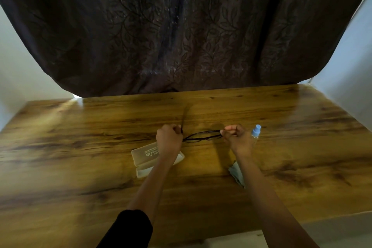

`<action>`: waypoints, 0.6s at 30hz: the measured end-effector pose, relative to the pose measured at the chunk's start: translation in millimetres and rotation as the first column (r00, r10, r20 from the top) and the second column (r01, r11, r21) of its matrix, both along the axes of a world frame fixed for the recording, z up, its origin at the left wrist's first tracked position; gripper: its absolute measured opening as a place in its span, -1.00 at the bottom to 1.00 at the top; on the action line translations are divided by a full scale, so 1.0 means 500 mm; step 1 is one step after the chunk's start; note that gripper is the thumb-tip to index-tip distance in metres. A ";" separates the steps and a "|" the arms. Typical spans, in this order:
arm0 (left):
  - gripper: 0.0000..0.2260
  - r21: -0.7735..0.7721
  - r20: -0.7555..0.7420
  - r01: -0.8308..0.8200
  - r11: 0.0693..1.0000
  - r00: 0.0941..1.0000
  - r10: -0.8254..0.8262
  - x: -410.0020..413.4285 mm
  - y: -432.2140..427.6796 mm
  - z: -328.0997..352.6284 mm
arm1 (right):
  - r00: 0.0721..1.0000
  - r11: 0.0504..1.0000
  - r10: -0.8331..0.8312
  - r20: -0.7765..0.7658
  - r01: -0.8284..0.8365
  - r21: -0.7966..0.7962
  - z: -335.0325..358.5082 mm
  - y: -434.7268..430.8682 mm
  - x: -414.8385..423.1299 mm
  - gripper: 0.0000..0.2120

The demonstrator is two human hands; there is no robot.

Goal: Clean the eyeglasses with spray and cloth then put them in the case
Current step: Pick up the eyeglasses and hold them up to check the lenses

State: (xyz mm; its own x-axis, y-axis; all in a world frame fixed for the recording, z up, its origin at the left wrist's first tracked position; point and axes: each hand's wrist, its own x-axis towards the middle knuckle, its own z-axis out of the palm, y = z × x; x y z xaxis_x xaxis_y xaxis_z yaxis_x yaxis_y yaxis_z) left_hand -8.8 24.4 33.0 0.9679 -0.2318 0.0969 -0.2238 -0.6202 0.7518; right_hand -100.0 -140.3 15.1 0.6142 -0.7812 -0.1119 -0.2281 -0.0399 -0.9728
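In the head view, a wooden table [80,147] fills the lower half of the picture, and a dark curtain with a leaf pattern [181,26] hangs behind its far edge at 12 o'clock.

Both hands are near the middle of the table and hold the eyeglasses [202,136] between them, above the wood. The left hand [168,139] is closed on the left end of the dark frame; one temple arm stands up and away from this hand toward 12 o'clock, and it looks blurred. The right hand [235,137] pinches the right end of the frame with the fingertips pressed together on it.

The open translucent glasses case [145,156] lies under the left wrist, at 7 o'clock from the eyeglasses, and the forearm covers a part of it. The spray bottle with a blue cap [255,132] stands upright just beside the right hand, at 3 o'clock from it. The grey cleaning cloth [236,175] lies at 5 o'clock from the eyeglasses, partly under the right forearm.

The left sleeve [130,227] is black and is at the bottom of the picture.

From 8 to 10 o'clock the table surface is bare up to its left edge. At 3 o'clock, beyond the bottle, bare wood goes to the right edge. The near edge of the table is visible at 5 o'clock, with a pale floor [332,233] below it.
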 end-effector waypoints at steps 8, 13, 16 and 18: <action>-0.78 -0.316 -0.402 -0.146 0.937 0.915 0.007 0.005 0.018 0.004 | 0.997 0.998 0.055 -0.053 -0.053 0.029 -0.005 -0.006 -0.014 -0.87; -0.77 -0.372 -0.383 -0.143 0.917 0.924 -0.012 -0.003 0.025 0.002 | 0.997 0.997 0.044 -0.057 -0.040 0.064 0.001 -0.003 -0.016 -0.92; -0.82 -0.378 -0.359 -0.132 0.916 0.933 -0.014 -0.003 0.029 0.002 | 0.997 0.996 0.057 -0.043 -0.053 0.077 0.006 -0.001 -0.017 -0.90; -0.82 -0.377 -0.346 -0.126 0.918 0.938 -0.013 -0.002 0.029 0.003 | 0.996 0.993 0.084 -0.043 -0.080 0.082 0.011 -0.001 -0.019 -0.91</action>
